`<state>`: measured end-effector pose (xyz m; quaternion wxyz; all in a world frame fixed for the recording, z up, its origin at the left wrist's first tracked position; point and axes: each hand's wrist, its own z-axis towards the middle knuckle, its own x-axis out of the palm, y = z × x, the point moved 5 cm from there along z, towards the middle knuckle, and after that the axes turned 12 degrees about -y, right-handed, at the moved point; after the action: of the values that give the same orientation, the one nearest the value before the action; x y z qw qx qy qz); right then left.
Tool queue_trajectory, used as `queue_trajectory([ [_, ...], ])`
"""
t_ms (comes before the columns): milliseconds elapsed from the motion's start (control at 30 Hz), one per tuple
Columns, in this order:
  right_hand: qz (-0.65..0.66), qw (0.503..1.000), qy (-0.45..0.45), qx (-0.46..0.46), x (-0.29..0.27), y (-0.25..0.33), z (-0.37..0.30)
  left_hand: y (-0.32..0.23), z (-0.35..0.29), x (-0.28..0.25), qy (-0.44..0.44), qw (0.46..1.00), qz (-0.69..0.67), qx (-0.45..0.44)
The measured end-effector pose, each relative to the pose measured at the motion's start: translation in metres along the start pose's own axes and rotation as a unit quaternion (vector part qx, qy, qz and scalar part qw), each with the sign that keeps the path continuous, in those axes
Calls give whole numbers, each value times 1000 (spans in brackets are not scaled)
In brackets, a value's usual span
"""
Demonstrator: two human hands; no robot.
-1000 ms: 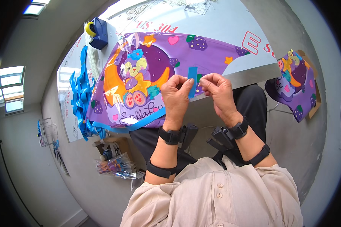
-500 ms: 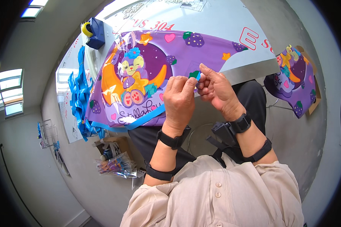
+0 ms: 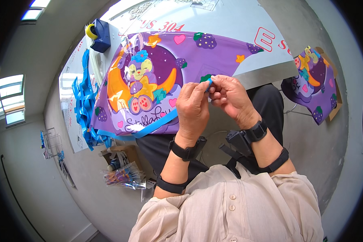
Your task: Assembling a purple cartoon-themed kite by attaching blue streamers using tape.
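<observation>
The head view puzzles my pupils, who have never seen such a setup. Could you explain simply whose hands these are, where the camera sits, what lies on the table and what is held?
There is no robot here: a person works with two bare hands and wears black bands on both arms. The camera sits on the person's head, looking down through a wide fisheye lens, so straight edges curve near the rim.

On the pale table lies a shiny purple sheet printed with a cartoon animal on an orange moon. To its left are a tangle of blue ribbons and a blue tape dispenser.

The left hand and right hand meet, pinching a small blue piece; the grip may hide part of it.
</observation>
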<state>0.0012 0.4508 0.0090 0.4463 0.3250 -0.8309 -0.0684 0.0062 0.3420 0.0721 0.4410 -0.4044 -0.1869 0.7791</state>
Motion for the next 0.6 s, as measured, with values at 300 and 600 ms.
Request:
queue_trajectory([
  [300,-13,999,32,-21,3,1,-2,0,-1,-3,-8,998,-37,-52],
  [600,-218,957,-3,-193,14,14,-14,2,-2,-4,-23,985,-89,-148],
])
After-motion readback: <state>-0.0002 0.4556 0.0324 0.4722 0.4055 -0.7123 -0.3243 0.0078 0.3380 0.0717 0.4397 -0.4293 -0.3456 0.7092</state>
